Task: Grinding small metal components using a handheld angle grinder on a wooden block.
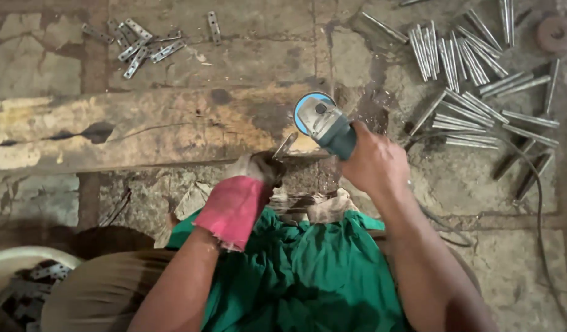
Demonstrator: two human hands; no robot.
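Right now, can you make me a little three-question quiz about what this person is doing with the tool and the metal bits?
1. True or false: the right hand holds the angle grinder.
2. What covers the left hand? A) a yellow bag B) a pink cloth and a worn glove C) nothing
3. Fill in: the left hand holds a small metal piece against the wooden ____.

Key: 1 true. 2 B. 3 plank. Bonus look: the pile of metal strips lies on the floor to the right, and flat hinge-like plates lie at the top left.
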